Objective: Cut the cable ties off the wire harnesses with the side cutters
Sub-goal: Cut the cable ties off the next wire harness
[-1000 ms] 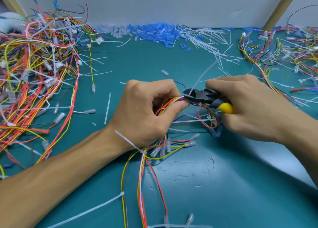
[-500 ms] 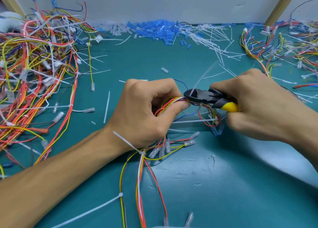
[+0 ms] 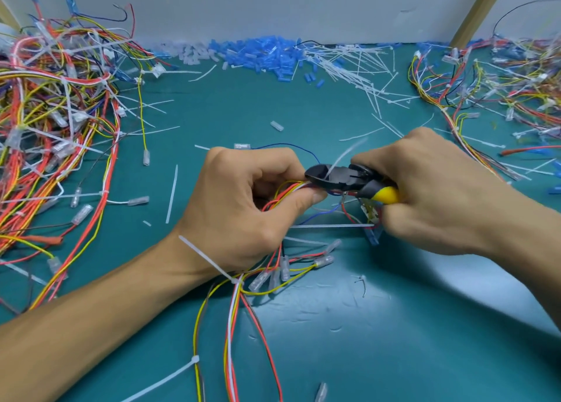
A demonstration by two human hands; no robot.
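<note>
My left hand point(image 3: 249, 201) grips a wire harness point(image 3: 235, 319) of red, yellow and white wires at mid-table, thumb pressing the bundle. My right hand point(image 3: 431, 189) grips the side cutters point(image 3: 343, 178), black jaws and yellow handle, with the jaws set against the bundle at my left thumb tip. A white cable tie tail point(image 3: 346, 155) sticks up blurred through the jaws. Two more white cable ties point(image 3: 209, 260) point(image 3: 170, 377) still wrap the harness lower down, near my left wrist and at the bottom edge.
A big tangle of harnesses point(image 3: 54, 122) fills the left side and another pile point(image 3: 501, 88) sits at the right. Blue terminal sleeves point(image 3: 261, 58) and cut ties point(image 3: 361, 67) lie along the back wall. The green mat point(image 3: 394, 325) is bare at the front right.
The hands and cutters have stayed almost in place at the bundle. The tie tail at the jaws is more blurred now.
</note>
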